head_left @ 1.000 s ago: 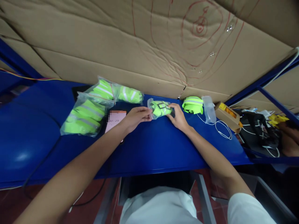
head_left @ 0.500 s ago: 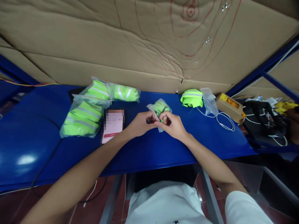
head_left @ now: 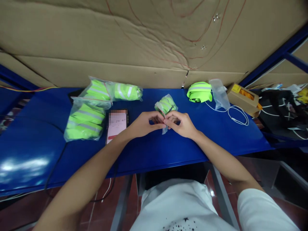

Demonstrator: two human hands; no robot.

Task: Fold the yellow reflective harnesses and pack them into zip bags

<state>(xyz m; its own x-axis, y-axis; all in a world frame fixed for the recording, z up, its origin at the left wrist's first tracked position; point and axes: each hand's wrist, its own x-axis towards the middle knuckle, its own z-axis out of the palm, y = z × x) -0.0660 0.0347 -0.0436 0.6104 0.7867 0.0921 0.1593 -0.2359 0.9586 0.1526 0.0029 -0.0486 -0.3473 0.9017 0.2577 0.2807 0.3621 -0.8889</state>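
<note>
A small clear plastic bag with a folded neon-green reflective item inside lies at the middle of the blue table. My left hand pinches the bag's red-lined opening edge from the left. From the right, my right hand pinches the same edge, and the fingertips of both hands meet there. Left of my hands are a filled bag of neon-green items and two more filled bags behind it. A loose folded neon-green piece sits at the back right, beside a flat clear bag.
A phone showing a timer lies beside my left forearm. At the right of the blue table are a white cable and a cardboard box with orange contents. A cardboard wall rises behind the table.
Both hands' fingertips have come closer together along the bag's edge, and more of the green bag shows above them. The camera view has shifted slightly.
</note>
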